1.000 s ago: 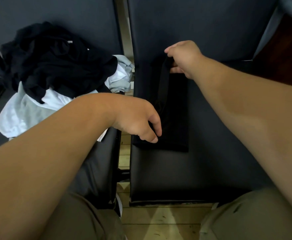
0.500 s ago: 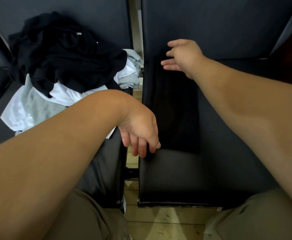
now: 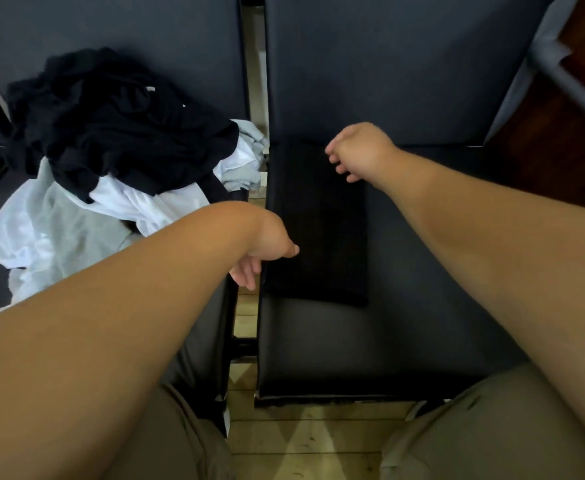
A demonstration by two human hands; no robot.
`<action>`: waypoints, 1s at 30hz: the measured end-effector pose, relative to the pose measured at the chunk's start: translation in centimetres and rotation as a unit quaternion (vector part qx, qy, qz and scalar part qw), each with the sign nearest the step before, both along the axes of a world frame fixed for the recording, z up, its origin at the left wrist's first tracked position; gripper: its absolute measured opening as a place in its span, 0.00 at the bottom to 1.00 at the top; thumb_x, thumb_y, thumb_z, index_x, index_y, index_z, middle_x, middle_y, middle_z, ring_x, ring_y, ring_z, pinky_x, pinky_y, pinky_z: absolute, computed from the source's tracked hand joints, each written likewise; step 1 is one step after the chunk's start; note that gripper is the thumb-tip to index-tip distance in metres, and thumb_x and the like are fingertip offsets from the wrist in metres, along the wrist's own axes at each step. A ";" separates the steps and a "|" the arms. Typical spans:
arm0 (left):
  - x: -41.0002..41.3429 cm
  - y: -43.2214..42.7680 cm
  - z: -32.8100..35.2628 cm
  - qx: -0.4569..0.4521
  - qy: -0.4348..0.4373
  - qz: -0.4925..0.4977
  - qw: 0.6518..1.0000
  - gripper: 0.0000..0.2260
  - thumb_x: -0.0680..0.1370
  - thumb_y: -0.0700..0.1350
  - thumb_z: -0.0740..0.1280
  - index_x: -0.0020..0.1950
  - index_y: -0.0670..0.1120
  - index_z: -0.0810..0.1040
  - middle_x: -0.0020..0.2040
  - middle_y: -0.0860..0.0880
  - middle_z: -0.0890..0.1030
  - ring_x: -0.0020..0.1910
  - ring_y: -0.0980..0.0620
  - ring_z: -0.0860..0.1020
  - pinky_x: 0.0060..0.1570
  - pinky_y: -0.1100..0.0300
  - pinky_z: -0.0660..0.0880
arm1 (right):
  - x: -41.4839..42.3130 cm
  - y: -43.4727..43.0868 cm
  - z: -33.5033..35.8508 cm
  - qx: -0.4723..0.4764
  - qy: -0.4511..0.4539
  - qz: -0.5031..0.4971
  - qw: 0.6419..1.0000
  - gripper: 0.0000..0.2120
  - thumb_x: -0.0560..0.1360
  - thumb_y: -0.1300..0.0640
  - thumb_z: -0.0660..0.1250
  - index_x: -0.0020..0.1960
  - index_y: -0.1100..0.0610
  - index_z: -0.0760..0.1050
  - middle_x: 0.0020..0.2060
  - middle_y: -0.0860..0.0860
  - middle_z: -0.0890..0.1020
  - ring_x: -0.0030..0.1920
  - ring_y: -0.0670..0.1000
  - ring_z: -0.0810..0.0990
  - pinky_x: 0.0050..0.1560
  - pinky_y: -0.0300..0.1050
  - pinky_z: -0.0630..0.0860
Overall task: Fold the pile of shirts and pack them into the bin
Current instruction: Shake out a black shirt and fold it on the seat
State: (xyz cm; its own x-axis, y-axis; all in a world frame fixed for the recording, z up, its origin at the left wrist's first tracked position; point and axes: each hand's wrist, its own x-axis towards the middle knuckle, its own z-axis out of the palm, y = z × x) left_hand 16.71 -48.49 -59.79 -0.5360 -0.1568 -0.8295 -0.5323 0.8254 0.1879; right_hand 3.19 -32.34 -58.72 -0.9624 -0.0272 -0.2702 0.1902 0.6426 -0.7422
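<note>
A folded black shirt [image 3: 322, 237] lies flat on the right bench seat [image 3: 422, 306]. The right hand [image 3: 362, 150] hovers at its far end and the left hand [image 3: 267, 245] at its near-left edge, both with fingers loose, apart and holding nothing; the unfolded pile [image 3: 118, 143] sits on the left seat

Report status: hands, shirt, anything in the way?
Left hand and right hand open, holding nothing. Black shirt folded in a long strip on right seat. Pile of shirts on left seat; nothing on the folded one.

Dim, soft light; wide-angle edge distortion.
</note>
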 end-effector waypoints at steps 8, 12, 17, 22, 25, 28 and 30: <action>1.8 1.3 -0.5 0.003 0.010 0.016 1.000 0.25 0.84 0.55 0.67 0.70 0.36 0.70 0.63 0.40 0.81 0.46 0.49 0.82 0.56 0.55 0.81 | 8.7 5.4 0.0 0.239 -0.273 0.095 0.927 0.21 0.83 0.45 0.66 0.66 0.61 0.73 0.52 0.54 0.82 0.47 0.54 0.85 0.51 0.53 0.84; 3.0 2.0 1.2 0.026 0.076 0.005 0.997 0.16 0.85 0.47 0.67 0.69 0.40 0.72 0.52 0.43 0.80 0.35 0.52 0.74 0.29 0.62 0.71 | 12.2 6.2 0.4 0.157 -0.278 0.122 0.940 0.17 0.82 0.47 0.70 0.62 0.58 0.73 0.57 0.56 0.83 0.54 0.55 0.86 0.58 0.55 0.84; 4.4 2.6 3.7 0.003 0.189 -0.004 0.982 0.28 0.83 0.45 0.69 0.79 0.43 0.61 0.63 0.43 0.79 0.46 0.48 0.85 0.51 0.56 0.83 | 16.3 6.4 0.1 0.067 -0.253 0.063 0.963 0.12 0.84 0.56 0.67 0.65 0.61 0.74 0.58 0.56 0.80 0.57 0.56 0.84 0.60 0.54 0.83; 5.2 2.1 4.2 0.124 0.142 0.104 0.977 0.22 0.81 0.44 0.69 0.75 0.51 0.71 0.62 0.45 0.78 0.35 0.51 0.86 0.39 0.56 0.82 | 19.4 7.3 2.3 -0.077 -0.315 0.013 0.946 0.11 0.85 0.61 0.61 0.64 0.63 0.74 0.58 0.60 0.83 0.53 0.57 0.88 0.57 0.51 0.85; 6.2 1.8 5.4 0.156 0.088 0.093 0.979 0.14 0.81 0.47 0.71 0.67 0.49 0.79 0.56 0.49 0.82 0.36 0.54 0.85 0.40 0.58 0.80 | 20.0 8.5 3.7 -0.111 -0.338 0.013 0.935 0.14 0.83 0.62 0.63 0.67 0.65 0.75 0.59 0.59 0.84 0.51 0.55 0.89 0.50 0.48 0.86; 7.5 1.5 7.3 0.191 0.041 0.077 0.978 0.08 0.81 0.50 0.72 0.58 0.49 0.83 0.47 0.50 0.81 0.40 0.54 0.82 0.45 0.59 0.78 | 20.2 9.7 5.3 -0.124 -0.358 0.013 0.926 0.12 0.82 0.63 0.65 0.64 0.65 0.77 0.48 0.58 0.85 0.40 0.51 0.88 0.39 0.43 0.85; 8.0 1.1 8.3 0.245 0.039 0.080 0.965 0.13 0.79 0.52 0.74 0.60 0.47 0.82 0.48 0.47 0.82 0.44 0.52 0.84 0.46 0.58 0.81 | 20.1 10.3 6.3 -0.130 -0.360 0.016 0.924 0.08 0.83 0.62 0.65 0.59 0.63 0.78 0.40 0.55 0.84 0.34 0.47 0.83 0.35 0.39 0.82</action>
State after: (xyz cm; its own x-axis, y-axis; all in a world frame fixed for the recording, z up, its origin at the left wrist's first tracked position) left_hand 24.72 -47.38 -51.50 -0.6008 0.1581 -0.7836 -0.6143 0.5359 0.5792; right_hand 23.34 -22.02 -52.40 -0.5340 -0.2061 -0.8200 0.6783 0.4745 -0.5610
